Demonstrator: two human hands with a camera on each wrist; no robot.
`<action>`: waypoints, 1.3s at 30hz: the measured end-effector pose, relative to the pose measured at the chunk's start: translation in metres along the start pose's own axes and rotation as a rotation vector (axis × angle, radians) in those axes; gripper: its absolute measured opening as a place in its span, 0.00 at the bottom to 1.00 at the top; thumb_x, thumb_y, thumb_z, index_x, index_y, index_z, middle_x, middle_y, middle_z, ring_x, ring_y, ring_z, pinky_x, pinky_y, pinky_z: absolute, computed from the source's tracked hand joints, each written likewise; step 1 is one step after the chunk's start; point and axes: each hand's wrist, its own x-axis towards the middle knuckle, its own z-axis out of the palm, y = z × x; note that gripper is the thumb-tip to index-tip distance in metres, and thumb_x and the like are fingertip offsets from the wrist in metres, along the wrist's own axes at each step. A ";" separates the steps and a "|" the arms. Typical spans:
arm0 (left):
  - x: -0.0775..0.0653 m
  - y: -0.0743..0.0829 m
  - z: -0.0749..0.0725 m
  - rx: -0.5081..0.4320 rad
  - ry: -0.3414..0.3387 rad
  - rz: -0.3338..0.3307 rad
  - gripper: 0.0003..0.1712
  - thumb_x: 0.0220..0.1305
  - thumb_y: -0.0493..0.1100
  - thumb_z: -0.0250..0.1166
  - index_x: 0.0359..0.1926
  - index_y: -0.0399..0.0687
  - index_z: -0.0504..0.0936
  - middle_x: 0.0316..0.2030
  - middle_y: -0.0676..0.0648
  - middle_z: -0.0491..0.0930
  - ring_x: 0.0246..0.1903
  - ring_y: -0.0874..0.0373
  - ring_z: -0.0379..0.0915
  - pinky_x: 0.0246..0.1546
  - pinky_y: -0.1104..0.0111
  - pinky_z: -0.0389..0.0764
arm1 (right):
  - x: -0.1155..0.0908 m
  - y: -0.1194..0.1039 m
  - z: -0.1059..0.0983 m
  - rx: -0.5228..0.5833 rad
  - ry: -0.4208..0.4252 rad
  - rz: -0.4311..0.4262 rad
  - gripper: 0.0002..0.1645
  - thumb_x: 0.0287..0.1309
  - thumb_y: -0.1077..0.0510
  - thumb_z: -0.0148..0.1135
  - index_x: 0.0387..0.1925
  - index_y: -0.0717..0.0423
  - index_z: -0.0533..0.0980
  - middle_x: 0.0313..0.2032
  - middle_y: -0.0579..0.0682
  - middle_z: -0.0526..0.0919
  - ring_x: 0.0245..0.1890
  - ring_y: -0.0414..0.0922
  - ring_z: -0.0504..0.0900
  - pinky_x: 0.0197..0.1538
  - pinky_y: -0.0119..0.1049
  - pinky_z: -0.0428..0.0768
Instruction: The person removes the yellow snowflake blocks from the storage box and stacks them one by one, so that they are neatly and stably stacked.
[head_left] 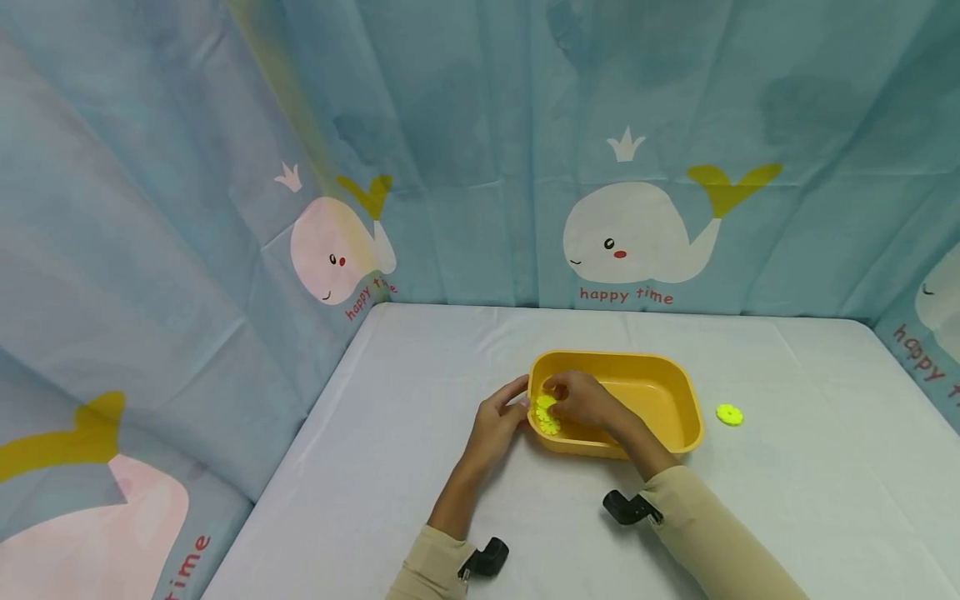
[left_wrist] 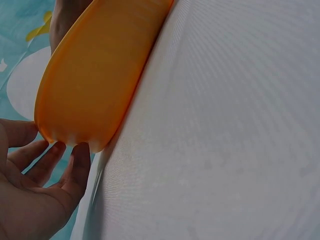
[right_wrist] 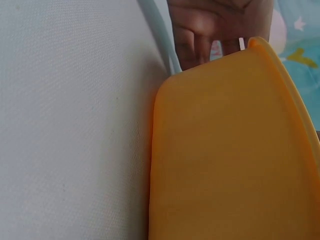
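Observation:
A yellow plastic tray (head_left: 652, 396) with raised walls stands on the table. My left hand (head_left: 492, 423) is at its left end, and in the left wrist view the fingertips touch the outer end wall of the tray (left_wrist: 95, 75). The right hand (head_left: 583, 400) reaches over the near wall into the tray's left part. Its curled fingers pinch a neon yellow scalloped disc (head_left: 545, 403); the fingertips are partly hidden. More such discs (head_left: 550, 425) lie close together beside it. In the right wrist view the tray (right_wrist: 230, 150) hides the right fingers, and the left hand (right_wrist: 220, 22) shows beyond it.
Another neon yellow scalloped disc (head_left: 729, 414) lies on the white tablecloth (head_left: 810, 483), to the right of the tray. Blue curtains (head_left: 480, 150) printed with whales hang behind the table and along its sides.

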 end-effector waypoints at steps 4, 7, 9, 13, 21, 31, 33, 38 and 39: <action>-0.001 0.001 0.000 0.007 0.006 -0.004 0.27 0.81 0.42 0.57 0.77 0.50 0.72 0.75 0.49 0.72 0.67 0.48 0.78 0.60 0.68 0.84 | 0.001 0.001 0.000 0.010 -0.008 0.013 0.22 0.61 0.66 0.73 0.57 0.68 0.83 0.44 0.56 0.84 0.44 0.50 0.78 0.55 0.45 0.84; -0.001 0.001 0.000 0.011 0.006 -0.004 0.27 0.81 0.42 0.57 0.77 0.50 0.72 0.75 0.48 0.72 0.67 0.48 0.77 0.60 0.67 0.84 | 0.001 0.002 0.000 0.019 -0.009 0.029 0.22 0.61 0.66 0.73 0.57 0.68 0.83 0.43 0.55 0.84 0.43 0.49 0.78 0.54 0.43 0.84; -0.002 0.001 0.000 0.008 0.005 -0.007 0.27 0.81 0.42 0.57 0.77 0.50 0.72 0.75 0.48 0.72 0.67 0.48 0.77 0.60 0.67 0.84 | 0.002 0.002 0.000 0.022 -0.012 0.032 0.22 0.61 0.67 0.72 0.56 0.68 0.83 0.42 0.55 0.84 0.42 0.49 0.78 0.53 0.42 0.84; -0.002 0.001 0.000 0.011 0.008 -0.015 0.27 0.81 0.43 0.57 0.77 0.51 0.73 0.75 0.48 0.72 0.67 0.49 0.78 0.61 0.67 0.84 | 0.003 0.003 0.001 0.022 -0.016 0.034 0.21 0.60 0.68 0.72 0.56 0.69 0.84 0.40 0.54 0.85 0.41 0.48 0.78 0.51 0.40 0.84; -0.002 0.000 0.000 0.010 0.012 -0.025 0.27 0.81 0.43 0.57 0.77 0.54 0.73 0.75 0.50 0.72 0.67 0.49 0.77 0.62 0.67 0.83 | 0.003 0.001 0.001 0.020 -0.018 0.043 0.17 0.60 0.67 0.73 0.51 0.67 0.85 0.39 0.53 0.83 0.40 0.48 0.77 0.49 0.39 0.82; -0.001 0.001 0.001 0.008 0.017 -0.017 0.27 0.80 0.43 0.58 0.76 0.53 0.74 0.74 0.49 0.73 0.66 0.50 0.78 0.62 0.66 0.83 | 0.003 -0.002 0.000 -0.039 -0.011 0.098 0.16 0.59 0.62 0.77 0.47 0.65 0.84 0.40 0.52 0.84 0.40 0.48 0.77 0.53 0.43 0.84; -0.002 0.001 0.001 0.012 0.020 -0.017 0.27 0.80 0.43 0.58 0.76 0.53 0.74 0.74 0.49 0.73 0.66 0.50 0.78 0.62 0.65 0.83 | 0.002 -0.003 -0.001 -0.044 -0.006 0.095 0.16 0.58 0.62 0.76 0.47 0.65 0.84 0.40 0.53 0.84 0.40 0.48 0.77 0.52 0.43 0.84; -0.002 0.002 0.002 0.009 0.023 -0.026 0.27 0.80 0.42 0.58 0.76 0.53 0.74 0.75 0.49 0.73 0.66 0.51 0.78 0.62 0.66 0.83 | -0.003 -0.001 -0.005 -0.042 0.011 0.085 0.17 0.59 0.62 0.76 0.48 0.65 0.84 0.40 0.54 0.84 0.40 0.49 0.78 0.53 0.44 0.85; -0.001 0.002 0.002 0.012 0.024 -0.026 0.27 0.81 0.42 0.58 0.76 0.52 0.74 0.75 0.49 0.73 0.66 0.50 0.78 0.61 0.66 0.83 | -0.004 -0.001 -0.006 -0.038 0.016 0.087 0.18 0.59 0.61 0.76 0.49 0.65 0.84 0.41 0.54 0.84 0.41 0.49 0.78 0.53 0.44 0.85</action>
